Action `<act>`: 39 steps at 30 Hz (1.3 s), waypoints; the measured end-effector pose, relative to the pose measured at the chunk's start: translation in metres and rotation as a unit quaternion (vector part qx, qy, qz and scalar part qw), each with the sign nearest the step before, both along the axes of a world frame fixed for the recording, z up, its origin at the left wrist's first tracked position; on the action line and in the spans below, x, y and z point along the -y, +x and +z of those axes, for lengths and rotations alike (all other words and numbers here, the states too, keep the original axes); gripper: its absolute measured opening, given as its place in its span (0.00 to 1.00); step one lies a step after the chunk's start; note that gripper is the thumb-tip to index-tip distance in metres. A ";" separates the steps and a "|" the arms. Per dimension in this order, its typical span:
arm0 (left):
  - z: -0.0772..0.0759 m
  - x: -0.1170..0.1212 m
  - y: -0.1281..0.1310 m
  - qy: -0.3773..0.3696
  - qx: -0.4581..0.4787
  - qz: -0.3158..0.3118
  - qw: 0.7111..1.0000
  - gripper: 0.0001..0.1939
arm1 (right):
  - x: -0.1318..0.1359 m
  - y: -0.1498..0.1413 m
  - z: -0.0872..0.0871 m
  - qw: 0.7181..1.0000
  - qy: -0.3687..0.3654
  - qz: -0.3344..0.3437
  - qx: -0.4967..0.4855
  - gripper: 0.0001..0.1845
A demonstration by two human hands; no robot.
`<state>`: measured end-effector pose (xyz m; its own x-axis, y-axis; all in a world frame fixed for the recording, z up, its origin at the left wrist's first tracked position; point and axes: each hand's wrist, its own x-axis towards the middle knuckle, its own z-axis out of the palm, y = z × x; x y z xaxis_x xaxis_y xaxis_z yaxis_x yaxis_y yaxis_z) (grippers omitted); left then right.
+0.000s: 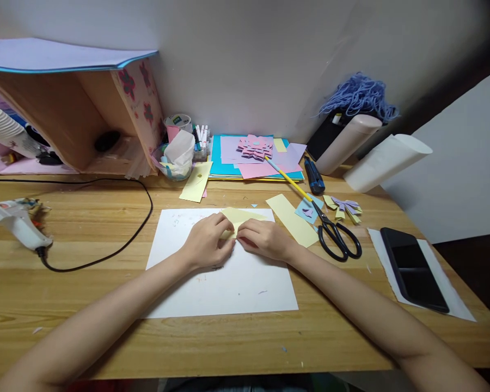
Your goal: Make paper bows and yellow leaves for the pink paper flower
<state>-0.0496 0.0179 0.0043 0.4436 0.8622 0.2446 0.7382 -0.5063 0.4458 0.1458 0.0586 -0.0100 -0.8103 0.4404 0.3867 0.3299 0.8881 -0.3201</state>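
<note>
Over a white sheet of paper (pixel 224 291) my two hands meet at a piece of pale yellow paper (pixel 245 214). My left hand (pixel 210 239) grips its near left side, fingers curled and thumb bent in. From the other side my right hand (pixel 265 238) pinches the same paper, fingertips almost touching those of the left. The lower part of the yellow paper is hidden behind my fingers, so any fold there cannot be made out. Just right of my right hand lies a yellow paper strip (pixel 292 219), with black-handled scissors (pixel 335 234) beyond it.
A glue gun (pixel 18 220) with a looping black cord lies left. Behind are a cardboard box (pixel 136 103), a stack of coloured paper (pixel 224 158) with a pink paper flower (pixel 255 147), and a box cutter (pixel 313 175). A phone (pixel 412 269) lies right, near paper rolls (pixel 387 163).
</note>
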 end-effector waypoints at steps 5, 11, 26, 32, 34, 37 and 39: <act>-0.006 0.001 -0.002 0.035 0.038 0.005 0.999 0.09 | 0.000 -0.003 0.005 0.986 -0.105 -0.062 -0.118 0.04; 0.004 0.004 0.003 -0.168 0.218 0.053 0.960 0.12 | -0.004 0.000 0.018 0.932 -0.324 -0.069 -0.146 0.02; 0.001 -0.005 -0.001 -0.121 0.091 0.056 0.987 0.07 | -0.004 -0.006 0.012 0.940 -0.310 -0.127 -0.064 0.04; -0.008 -0.003 0.000 -0.014 -0.005 0.025 1.000 0.08 | -0.004 -0.005 0.004 0.982 -0.155 -0.086 -0.060 0.04; -0.011 -0.004 -0.001 0.028 -0.060 0.005 0.998 0.10 | -0.006 -0.004 0.001 0.991 -0.109 -0.060 -0.049 0.05; -0.012 -0.005 -0.002 0.093 -0.145 -0.042 0.984 0.11 | -0.008 -0.002 -0.001 0.999 -0.040 -0.022 -0.027 0.07; -0.010 -0.005 -0.003 0.125 -0.182 -0.071 0.973 0.11 | -0.009 0.000 -0.001 1.000 0.009 -0.001 -0.014 0.09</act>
<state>-0.0531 0.0233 -0.0060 0.6512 0.7187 0.2437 0.7381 -0.6745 0.0173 0.1455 0.0675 -0.0114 -0.7978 0.4357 0.4167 0.3235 0.8926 -0.3140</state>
